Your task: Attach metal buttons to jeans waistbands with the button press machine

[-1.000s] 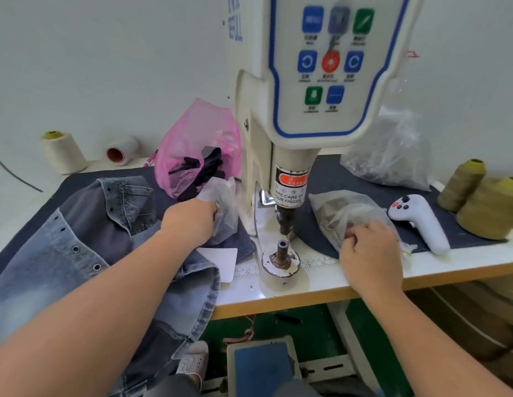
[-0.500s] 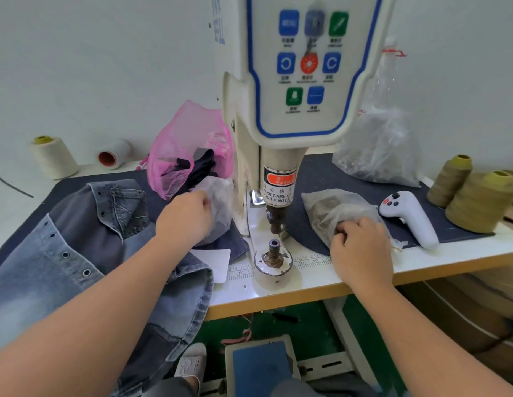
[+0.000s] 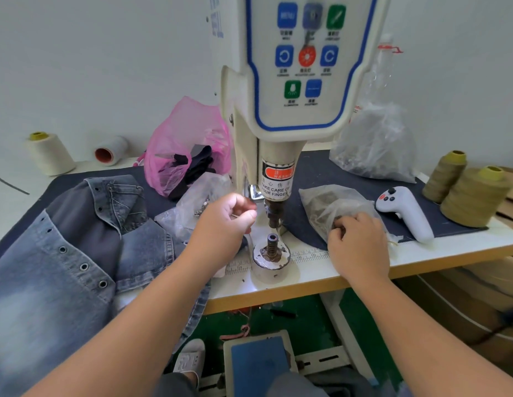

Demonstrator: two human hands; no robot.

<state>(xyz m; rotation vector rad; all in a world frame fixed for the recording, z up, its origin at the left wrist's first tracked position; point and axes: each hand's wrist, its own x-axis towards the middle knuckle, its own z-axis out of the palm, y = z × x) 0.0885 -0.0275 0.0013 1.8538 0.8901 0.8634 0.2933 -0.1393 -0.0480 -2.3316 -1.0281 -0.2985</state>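
Note:
The button press machine (image 3: 295, 67) stands at the middle of the table, its upper punch (image 3: 273, 216) raised above the bare lower die (image 3: 272, 247). My left hand (image 3: 223, 224) hovers just left of the punch, with thumb and forefinger pinching a small thin metal piece. Behind it lies a clear bag of metal parts (image 3: 198, 199). My right hand (image 3: 358, 245) has its fingers curled into another clear bag of buttons (image 3: 324, 202), pinching at the pieces inside. The denim garment (image 3: 63, 267) with its eyelets lies at the left, away from the die.
A pink bag (image 3: 180, 138) and a large clear bag (image 3: 375, 144) stand behind the machine. A white controller (image 3: 404, 210) and olive thread cones (image 3: 476, 196) are at the right, a cream cone (image 3: 50, 153) at the far left. A blue foot pedal (image 3: 258, 365) sits below the table edge (image 3: 278, 296).
My left hand left the clear bag and moved right toward the punch, fingertips now pinched together. My right hand stayed at the right bag, fingers still working in it.

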